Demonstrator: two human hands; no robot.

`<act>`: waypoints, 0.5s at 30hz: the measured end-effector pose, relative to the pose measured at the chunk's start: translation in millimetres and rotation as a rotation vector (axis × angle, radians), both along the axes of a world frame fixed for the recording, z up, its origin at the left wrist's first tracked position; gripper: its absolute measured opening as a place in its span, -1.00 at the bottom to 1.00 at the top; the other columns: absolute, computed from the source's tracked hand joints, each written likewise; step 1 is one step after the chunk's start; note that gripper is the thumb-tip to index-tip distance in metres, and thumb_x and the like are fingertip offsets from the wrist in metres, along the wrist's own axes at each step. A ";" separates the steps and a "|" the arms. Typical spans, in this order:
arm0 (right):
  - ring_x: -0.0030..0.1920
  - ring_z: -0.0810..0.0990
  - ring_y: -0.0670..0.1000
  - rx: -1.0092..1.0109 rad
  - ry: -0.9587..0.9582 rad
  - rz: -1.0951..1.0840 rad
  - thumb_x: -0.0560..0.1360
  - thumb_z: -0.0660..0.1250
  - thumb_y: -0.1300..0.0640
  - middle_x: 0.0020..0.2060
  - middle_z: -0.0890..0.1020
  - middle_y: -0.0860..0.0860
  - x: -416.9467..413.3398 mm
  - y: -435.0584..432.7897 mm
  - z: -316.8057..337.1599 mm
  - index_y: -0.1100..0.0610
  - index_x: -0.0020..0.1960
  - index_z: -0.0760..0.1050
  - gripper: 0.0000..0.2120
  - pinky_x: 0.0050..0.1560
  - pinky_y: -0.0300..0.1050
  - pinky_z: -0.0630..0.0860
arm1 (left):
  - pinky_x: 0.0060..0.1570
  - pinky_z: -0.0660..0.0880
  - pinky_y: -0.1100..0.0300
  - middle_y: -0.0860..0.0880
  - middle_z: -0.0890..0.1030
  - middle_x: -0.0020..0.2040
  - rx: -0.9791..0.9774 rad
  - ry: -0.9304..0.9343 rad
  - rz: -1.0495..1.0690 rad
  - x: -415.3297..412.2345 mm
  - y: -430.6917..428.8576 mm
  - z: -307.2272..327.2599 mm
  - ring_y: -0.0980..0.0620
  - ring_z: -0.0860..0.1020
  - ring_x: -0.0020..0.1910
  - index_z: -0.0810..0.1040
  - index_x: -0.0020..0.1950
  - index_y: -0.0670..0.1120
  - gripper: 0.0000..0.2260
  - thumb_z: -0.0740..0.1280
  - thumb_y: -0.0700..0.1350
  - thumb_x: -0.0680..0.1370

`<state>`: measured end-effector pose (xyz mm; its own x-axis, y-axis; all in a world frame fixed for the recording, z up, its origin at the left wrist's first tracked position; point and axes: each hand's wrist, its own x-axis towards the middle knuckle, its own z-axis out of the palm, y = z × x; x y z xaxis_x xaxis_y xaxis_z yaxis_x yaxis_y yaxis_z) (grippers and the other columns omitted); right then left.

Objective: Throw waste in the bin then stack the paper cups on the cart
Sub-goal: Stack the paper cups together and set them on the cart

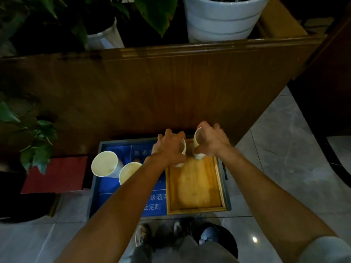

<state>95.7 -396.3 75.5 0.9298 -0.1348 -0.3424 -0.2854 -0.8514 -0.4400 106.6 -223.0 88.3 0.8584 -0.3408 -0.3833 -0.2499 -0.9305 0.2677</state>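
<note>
Knees and shoes at bottom centre. Left hand (169, 149) grip clamped on paper cup (182, 149), right hand (212, 142) grip clamped on second cup (197, 138), both tilted above wooden tray (195, 188)'s far end, frame centre. Two upright cups (104, 163) (128, 172) stand on cart (121, 188), left of centre.

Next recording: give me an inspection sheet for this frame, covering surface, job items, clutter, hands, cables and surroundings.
Surface: grey-rimmed cart top with blue printed sheet; wooden tray on its right side.
Job's things: two upright white paper cups on the blue sheet; one tilted cup in each hand above the tray's far end.
Clutter: nothing seen.
Hands: left hand grips a cup; right hand grips another.
Cables: nothing seen.
Surroundings: brown wooden panel, white plant pot, red box, round dark bin at the feet.
</note>
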 end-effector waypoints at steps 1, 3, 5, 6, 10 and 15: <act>0.16 0.43 0.20 0.028 -0.020 -0.014 0.08 0.62 -0.02 0.14 0.38 0.08 -2.1 -0.8 4.1 -0.19 0.19 0.27 -0.20 -0.06 0.03 0.47 | -0.10 0.46 0.01 -0.09 0.34 0.25 -0.033 -0.011 0.021 -0.7 4.9 5.7 -0.22 0.39 0.20 0.32 0.27 0.17 -0.36 0.53 0.04 0.28; 0.12 0.45 0.18 0.071 -0.065 -0.047 0.06 0.63 -0.04 0.10 0.38 0.04 -5.9 -1.1 14.9 -0.23 0.16 0.27 -0.21 -0.06 0.03 0.50 | -0.12 0.45 0.05 -0.07 0.36 0.22 -0.110 -0.038 0.063 -2.0 16.0 18.9 -0.18 0.40 0.18 0.33 0.21 0.20 -0.39 0.54 0.03 0.26; 0.09 0.46 0.13 0.095 -0.113 -0.086 0.05 0.63 -0.05 0.06 0.38 0.00 -8.7 1.0 28.7 -0.25 0.15 0.27 -0.20 -0.06 0.00 0.49 | -0.08 0.46 0.04 -0.04 0.38 0.20 -0.191 -0.057 0.085 -2.9 29.3 34.6 -0.15 0.42 0.16 0.35 0.18 0.22 -0.41 0.55 0.03 0.24; 0.06 0.45 0.11 0.109 -0.143 -0.100 0.05 0.63 -0.05 0.04 0.38 -0.01 -10.0 2.9 36.0 -0.26 0.15 0.28 -0.20 -0.08 -0.03 0.46 | -0.06 0.47 0.04 -0.03 0.38 0.18 -0.229 -0.066 0.090 -3.6 36.9 43.1 -0.14 0.44 0.14 0.36 0.16 0.22 -0.42 0.55 0.04 0.23; 0.00 0.43 0.02 0.154 -0.264 -0.081 0.07 0.62 -0.10 0.01 0.41 -0.05 -17.4 16.4 66.9 -0.29 0.15 0.29 -0.24 -0.10 -0.09 0.37 | 0.01 0.54 -0.02 0.02 0.38 0.10 -0.341 -0.131 0.114 -11.0 71.3 75.6 -0.10 0.48 0.10 0.38 0.11 0.25 -0.43 0.57 0.05 0.20; 0.07 0.47 0.03 0.177 -0.329 -0.028 0.11 0.62 -0.07 0.07 0.45 -0.04 -31.6 55.2 100.9 -0.27 0.17 0.30 -0.25 -0.05 -0.06 0.45 | 0.07 0.59 -0.05 0.06 0.38 0.14 -0.425 -0.201 0.122 -23.9 123.5 106.8 -0.06 0.45 0.19 0.36 0.10 0.27 -0.42 0.59 0.02 0.22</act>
<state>64.1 -341.1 176.4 0.9908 -0.1269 -0.0464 -0.1263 -0.7478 -0.6518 82.7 -99.5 195.1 0.9445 -0.3239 -0.0543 -0.2320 -0.7751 0.5877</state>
